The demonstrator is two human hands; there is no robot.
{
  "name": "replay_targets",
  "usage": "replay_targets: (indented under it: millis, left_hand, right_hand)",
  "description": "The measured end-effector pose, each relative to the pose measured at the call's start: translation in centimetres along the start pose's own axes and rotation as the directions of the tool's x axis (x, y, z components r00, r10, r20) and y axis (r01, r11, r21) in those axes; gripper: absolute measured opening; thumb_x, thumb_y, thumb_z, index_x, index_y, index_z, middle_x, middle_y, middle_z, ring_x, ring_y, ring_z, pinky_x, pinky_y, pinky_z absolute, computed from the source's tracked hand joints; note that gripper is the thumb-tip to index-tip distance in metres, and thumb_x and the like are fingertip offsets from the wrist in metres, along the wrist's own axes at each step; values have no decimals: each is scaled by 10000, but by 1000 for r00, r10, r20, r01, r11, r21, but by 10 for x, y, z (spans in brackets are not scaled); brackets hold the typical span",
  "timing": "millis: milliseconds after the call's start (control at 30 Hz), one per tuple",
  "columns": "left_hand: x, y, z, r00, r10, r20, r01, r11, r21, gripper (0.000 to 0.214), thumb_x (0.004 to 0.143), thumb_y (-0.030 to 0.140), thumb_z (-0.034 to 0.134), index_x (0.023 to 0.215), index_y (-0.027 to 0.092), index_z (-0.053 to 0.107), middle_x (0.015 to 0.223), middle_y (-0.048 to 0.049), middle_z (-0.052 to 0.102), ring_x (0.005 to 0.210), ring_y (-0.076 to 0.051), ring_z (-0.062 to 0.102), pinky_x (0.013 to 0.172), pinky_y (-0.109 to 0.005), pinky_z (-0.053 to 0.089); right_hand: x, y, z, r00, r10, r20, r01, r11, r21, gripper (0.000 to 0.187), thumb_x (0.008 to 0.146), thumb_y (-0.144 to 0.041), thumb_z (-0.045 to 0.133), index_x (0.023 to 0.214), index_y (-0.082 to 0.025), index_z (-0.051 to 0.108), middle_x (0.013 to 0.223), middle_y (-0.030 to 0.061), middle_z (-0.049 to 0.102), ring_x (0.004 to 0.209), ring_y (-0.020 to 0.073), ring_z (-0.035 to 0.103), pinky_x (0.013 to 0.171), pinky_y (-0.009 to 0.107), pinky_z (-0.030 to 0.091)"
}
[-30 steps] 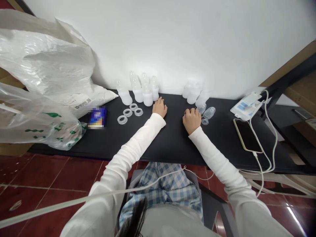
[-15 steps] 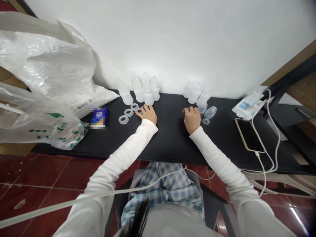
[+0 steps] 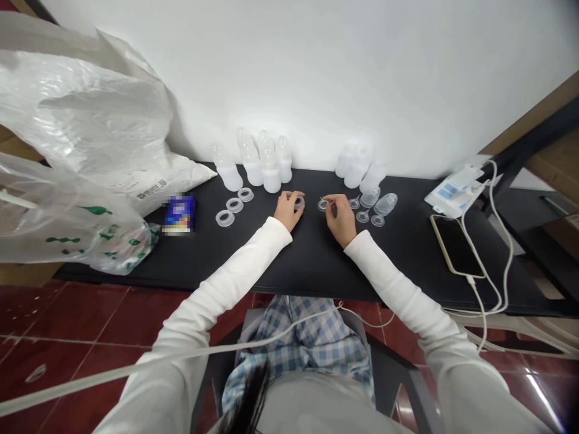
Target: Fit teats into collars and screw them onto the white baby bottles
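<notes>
My left hand (image 3: 289, 211) is closed around a translucent screw ring (image 3: 299, 202), its fingers curled over the rim. Just right of it, my right hand (image 3: 340, 218) pinches a small clear round piece, like a bottle nipple (image 3: 322, 205), by its edge. Beyond my left hand stand several white baby bottles with clear domed caps (image 3: 271, 175). Three more screw rings (image 3: 234, 205) lie in a slanting row on the left. Near my right hand are two clear domed caps (image 3: 386, 205) and three small nipples (image 3: 377, 220). Several uncapped white bottles (image 3: 356, 172) stand behind them.
Large white plastic bags (image 3: 113, 132) fill the left end of the black table (image 3: 289, 259), beside a blue packet (image 3: 180, 214). On the right lie a phone (image 3: 459, 247) with a charging cable (image 3: 506, 259) and a white-and-blue package (image 3: 455, 190). A pale wall rises behind.
My left hand has lifted a screw ring from the row and moved right. My right hand has taken a small clear piece and shifted left, so both hands are closer together.
</notes>
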State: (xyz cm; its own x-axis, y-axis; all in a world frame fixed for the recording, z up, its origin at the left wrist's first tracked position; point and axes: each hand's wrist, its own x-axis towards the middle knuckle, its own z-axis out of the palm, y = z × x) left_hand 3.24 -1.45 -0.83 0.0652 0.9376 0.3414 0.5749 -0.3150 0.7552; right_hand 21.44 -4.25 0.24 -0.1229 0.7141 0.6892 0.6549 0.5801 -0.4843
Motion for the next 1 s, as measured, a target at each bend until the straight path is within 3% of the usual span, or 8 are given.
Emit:
replay_targets:
  millis: [67,167,233,300,467,600,833,1000]
  left_hand:
    - [1,5,-1,991,-130,18,130,954,-270,332,828,188,722,1119,194,562,1044,-89,641,1001,-211,648,999,-420,513]
    - [2,15,1,922,-357,148,364,673,-643,280,898,312,683,1040,182,480,893,-50,698,854,-156,702,946,-387,553]
    - [2,20,2,872,-423,245,446,481,-755,251,939,352,637,953,184,451,824,-37,710,820,-136,719,951,-375,558]
    - [0,24,2,846,-429,316,488,386,-783,284,940,383,640,894,183,444,794,-33,713,795,-130,726,951,-372,565]
    - [-6,31,2,825,-377,421,547,344,-763,305,904,386,692,850,173,481,771,-1,699,754,-119,715,943,-398,584]
    - [-11,37,2,836,-320,445,539,328,-776,282,909,378,684,861,183,485,788,20,710,764,-115,718,947,-425,591]
    - [-13,34,0,850,-204,486,526,367,-767,342,813,378,779,972,187,545,827,-6,743,807,-153,741,1006,-478,556]
    - [-13,28,3,878,-173,447,476,418,-773,432,732,322,845,1025,187,558,847,-11,758,802,-163,747,994,-474,567]
  right_hand:
    - [0,-1,1,999,28,-24,-26,995,101,129,970,-207,476,1044,-226,579,1004,72,653,828,183,627,776,358,554]
    - [0,-5,1,997,63,-34,-54,975,216,91,966,-270,527,1028,-231,581,982,56,660,814,167,640,762,346,565]
    - [0,-9,0,996,82,-24,-72,960,272,99,963,-303,550,1023,-232,584,970,48,662,813,161,643,759,339,565]
    - [0,-13,-2,996,89,-11,-81,944,321,104,960,-319,563,1010,-232,588,952,41,661,793,152,637,747,331,558]
    - [-1,-15,-1,994,108,8,-102,911,399,92,939,-318,594,970,-231,600,927,26,661,745,139,606,712,320,519]
    - [-1,-12,0,992,127,-3,-119,937,328,80,923,-310,605,948,-234,610,856,11,636,712,144,551,691,327,477]
    - [-2,-8,-1,992,126,-31,-117,973,200,62,903,-272,630,952,-240,610,831,7,606,723,160,493,681,328,447]
    - [-3,-7,4,993,105,-56,-94,980,173,175,911,-333,629,1045,-236,571,980,45,615,767,171,501,683,337,452]
